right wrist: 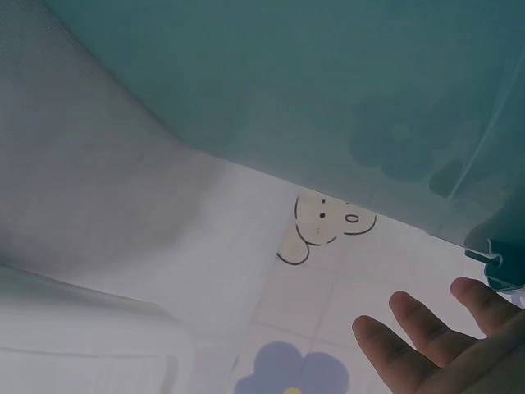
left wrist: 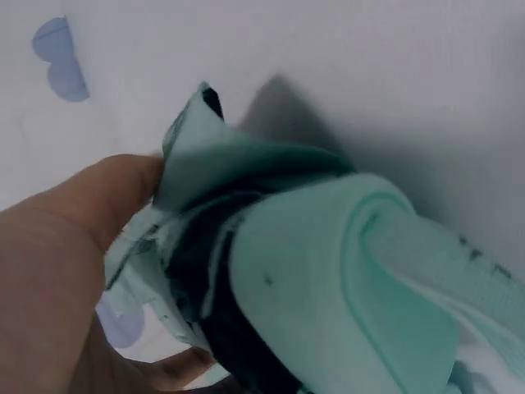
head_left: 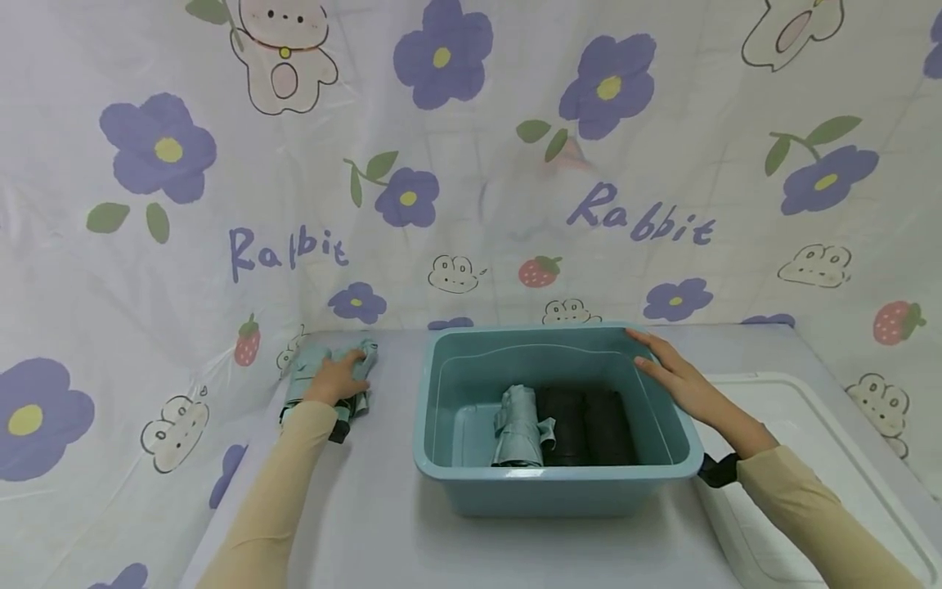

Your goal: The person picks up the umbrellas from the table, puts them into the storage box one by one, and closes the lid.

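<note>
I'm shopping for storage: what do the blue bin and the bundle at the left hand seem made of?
The blue bin looks like smooth, slightly glossy plastic: its rounded rim shows a glint. The bundle seems matte fabric, perhaps synthetic, given its soft folds.

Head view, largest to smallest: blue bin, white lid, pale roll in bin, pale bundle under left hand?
1. Blue bin
2. White lid, cropped by frame
3. Pale roll, pale bundle: unsure, left hand hides part

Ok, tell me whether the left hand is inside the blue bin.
No, the left hand is on pale green fabric lying to the left of the blue bin.
</note>
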The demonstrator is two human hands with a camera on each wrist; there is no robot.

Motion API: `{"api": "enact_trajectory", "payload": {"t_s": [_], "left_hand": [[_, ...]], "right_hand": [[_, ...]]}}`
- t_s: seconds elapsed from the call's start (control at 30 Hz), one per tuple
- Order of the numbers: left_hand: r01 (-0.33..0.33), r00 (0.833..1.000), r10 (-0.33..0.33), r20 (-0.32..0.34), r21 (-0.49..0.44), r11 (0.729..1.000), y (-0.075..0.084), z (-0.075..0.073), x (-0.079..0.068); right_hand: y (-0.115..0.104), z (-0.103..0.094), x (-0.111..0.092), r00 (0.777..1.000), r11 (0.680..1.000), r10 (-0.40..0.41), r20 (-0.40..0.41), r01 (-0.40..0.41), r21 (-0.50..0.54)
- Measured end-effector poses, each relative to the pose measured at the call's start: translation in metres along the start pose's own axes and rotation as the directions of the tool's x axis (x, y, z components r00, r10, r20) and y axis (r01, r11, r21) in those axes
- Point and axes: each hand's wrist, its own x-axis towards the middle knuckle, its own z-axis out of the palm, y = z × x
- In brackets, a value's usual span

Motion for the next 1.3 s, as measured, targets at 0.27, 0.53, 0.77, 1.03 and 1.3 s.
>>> {"api": "enact_trajectory", "payload": {"t_s": [0.27, 0.53, 0.77, 1.03, 1.3], "left_hand": [[0.018, 1.0, -0.019, -0.024, -0.044, 0.999, 0.0, 0.002, 0.005], [0.033, 0.999, -0.031, 0.017, -0.118, 0.993, -0.004, 0.004, 0.006], [-0.016, 0.999, 0.024, 0.049, -0.151, 0.988, -0.001, 0.006, 0.004], [-0.003, 0.989, 0.039, 0.142, -0.244, 0.97, 0.008, -0.001, -0.004], [-0.048, 0.988, 0.079, 0.134, -0.216, 0.975, 0.019, -0.01, -0.013]], "right_hand": [[0.003, -0.002, -0.001, 1.0, 1.0, 0.007, -0.001, -0.007, 0.004], [0.001, -0.002, -0.002, 1.0, 1.0, 0.006, 0.002, -0.006, 0.0], [0.003, -0.002, -0.002, 1.0, 1.0, -0.001, -0.004, 0.001, -0.005], [0.003, -0.002, -0.002, 1.0, 1.0, -0.003, 0.0, 0.003, -0.007], [0.0, -0.002, -0.003, 1.0, 1.0, -0.006, -0.002, 0.006, -0.004]]}}
